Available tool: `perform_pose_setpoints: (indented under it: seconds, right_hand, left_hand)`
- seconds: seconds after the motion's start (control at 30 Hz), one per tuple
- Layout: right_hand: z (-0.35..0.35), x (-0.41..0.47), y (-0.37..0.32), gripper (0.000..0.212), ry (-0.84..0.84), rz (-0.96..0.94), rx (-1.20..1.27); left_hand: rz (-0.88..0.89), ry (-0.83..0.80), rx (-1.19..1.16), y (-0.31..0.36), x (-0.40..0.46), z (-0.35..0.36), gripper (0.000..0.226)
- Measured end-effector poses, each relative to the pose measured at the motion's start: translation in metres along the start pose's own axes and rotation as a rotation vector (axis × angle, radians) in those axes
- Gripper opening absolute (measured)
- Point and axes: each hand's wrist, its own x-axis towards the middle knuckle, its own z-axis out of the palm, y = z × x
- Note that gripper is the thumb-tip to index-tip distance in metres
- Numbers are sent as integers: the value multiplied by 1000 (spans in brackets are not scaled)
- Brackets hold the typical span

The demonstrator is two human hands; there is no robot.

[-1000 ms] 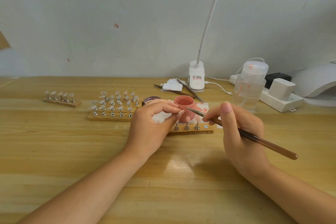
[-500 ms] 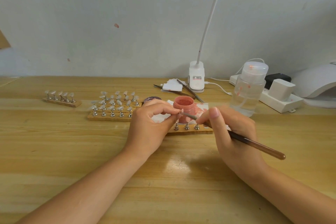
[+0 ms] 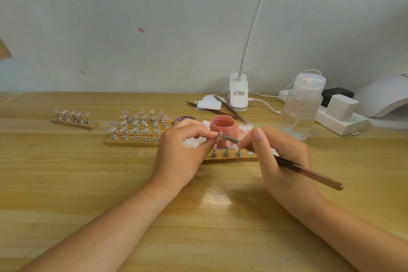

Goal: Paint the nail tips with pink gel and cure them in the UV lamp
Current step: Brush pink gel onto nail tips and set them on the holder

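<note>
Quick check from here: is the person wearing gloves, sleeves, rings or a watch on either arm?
Nothing worn shows. The left hand and right hand are ungloved, with no rings visible. Both forearms are bare to the frame edge: no sleeves, watch or bracelet. The fingernails look short and unpainted.

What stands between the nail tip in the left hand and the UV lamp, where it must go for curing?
The clear pump bottle and the white power strip stand on the table between the nail tip, pinched by the left hand, and the UV lamp at far right.

A nail-art workstation: a wooden counter (image 3: 66, 183) with rows of nail tips (image 3: 136, 126) on stands, a gel pot (image 3: 222, 127) and a UV lamp (image 3: 384, 99).
</note>
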Motion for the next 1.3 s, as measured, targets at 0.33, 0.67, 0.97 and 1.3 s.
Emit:
perform_pose_setpoints:
  seconds: [0.33,0.67,0.97,1.3]
  right_hand:
    - [-1,-1,0,50,-18,42,45]
    - [-1,1,-2,52,-9,-23,7]
    - [-2,3,-6,27,-16,-44,17]
    - [-1,5,-8,23,-50,3,28]
  left_hand:
    - [-37,-1,7,3,0,-1,30]
    - [-33,-4,32,2,0,-1,32]
    - [-22,-4,45,3,0,0,29]
    - [-30,-1,42,4,0,-1,32]
